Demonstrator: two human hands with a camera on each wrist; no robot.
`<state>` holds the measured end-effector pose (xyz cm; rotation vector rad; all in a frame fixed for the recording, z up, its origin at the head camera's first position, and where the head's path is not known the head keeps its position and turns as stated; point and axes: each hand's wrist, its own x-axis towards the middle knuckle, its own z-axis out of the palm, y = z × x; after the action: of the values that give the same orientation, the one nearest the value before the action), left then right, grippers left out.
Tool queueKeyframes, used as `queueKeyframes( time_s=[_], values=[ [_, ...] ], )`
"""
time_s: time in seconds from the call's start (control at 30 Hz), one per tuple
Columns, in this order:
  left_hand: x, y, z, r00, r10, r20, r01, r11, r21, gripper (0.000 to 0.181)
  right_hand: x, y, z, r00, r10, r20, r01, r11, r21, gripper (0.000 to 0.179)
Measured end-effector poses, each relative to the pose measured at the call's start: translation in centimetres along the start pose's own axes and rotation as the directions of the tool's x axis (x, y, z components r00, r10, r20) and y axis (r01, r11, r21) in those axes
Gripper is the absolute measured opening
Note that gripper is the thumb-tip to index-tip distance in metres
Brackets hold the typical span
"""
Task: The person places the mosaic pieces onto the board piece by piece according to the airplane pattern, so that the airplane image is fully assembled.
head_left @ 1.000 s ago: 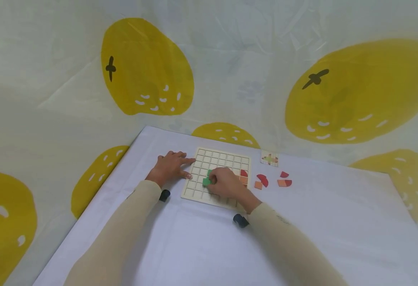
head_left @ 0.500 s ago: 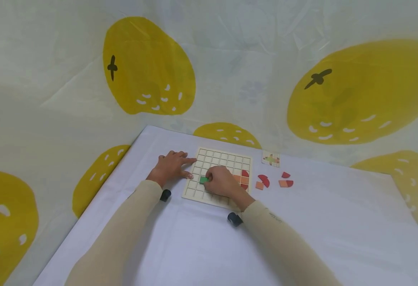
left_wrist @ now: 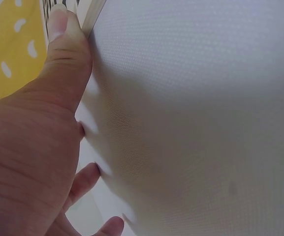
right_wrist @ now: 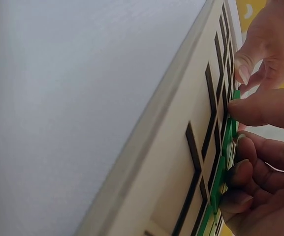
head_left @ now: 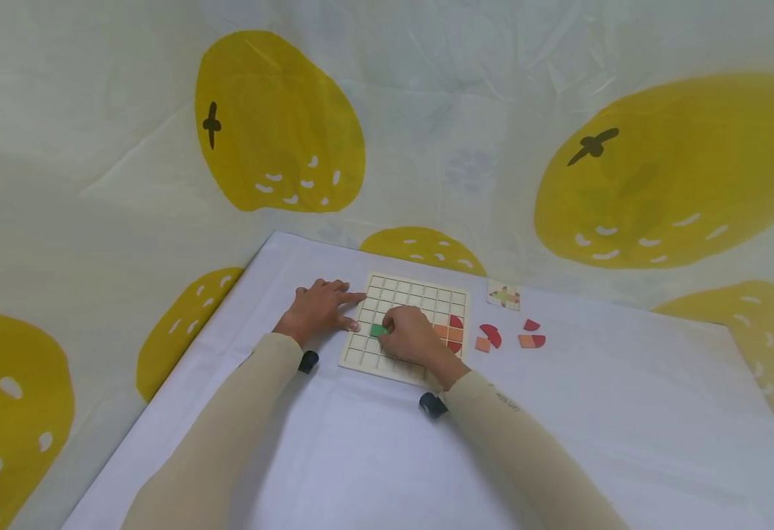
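A cream wooden grid board (head_left: 416, 290) lies on the white-covered table. My right hand (head_left: 413, 338) is over its middle and pinches a green square tile (head_left: 378, 330) between thumb and fingertips, down at the grid. In the right wrist view more green tiles (right_wrist: 218, 183) sit in a row on the board under the curled fingers, mostly hidden from the head view. My left hand (head_left: 318, 309) is spread on the table at the board's left side. Its thumb (left_wrist: 65, 54) touches the board's edge, with the other fingers splayed.
On the board's right side are orange squares (head_left: 456, 335) and red rounded tiles (head_left: 456, 322). Right of the board lie a loose orange square (head_left: 483, 344), red pieces (head_left: 491, 335) and an orange tile (head_left: 526, 341). A small pattern card (head_left: 504, 294) lies at the back.
My right hand has shifted slightly left over the board with the green tile, baring more of the orange and red tiles. My left hand keeps its place.
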<state>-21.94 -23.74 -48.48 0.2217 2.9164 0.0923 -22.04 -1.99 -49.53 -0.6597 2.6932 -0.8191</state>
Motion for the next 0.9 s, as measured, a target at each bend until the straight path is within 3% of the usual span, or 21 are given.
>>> queueKeyframes(
  time_s=[0.5, 0.63, 0.9],
  values=[
    [0.2, 0.1, 0.1, 1.0, 0.0, 0.007, 0.0, 1.0, 0.005, 0.08, -0.7, 0.2, -0.7, 0.998, -0.035, -0.043, 0.037, 0.999, 0.04, 0.025],
    [0.3, 0.2, 0.0, 1.0, -0.007, 0.01, 0.007, 1.0, -0.002, 0.08, -1.6, 1.4, -1.9, 0.997, 0.013, -0.079, -0.005, 0.994, 0.108, 0.022],
    [0.0, 0.2, -0.1, 0.999, -0.027, 0.025, 0.027, 0.999, -0.025, 0.08, -3.0, 5.5, -5.4, 0.99, 0.098, -0.097, -0.084, 0.987, 0.138, 0.026]
  ],
)
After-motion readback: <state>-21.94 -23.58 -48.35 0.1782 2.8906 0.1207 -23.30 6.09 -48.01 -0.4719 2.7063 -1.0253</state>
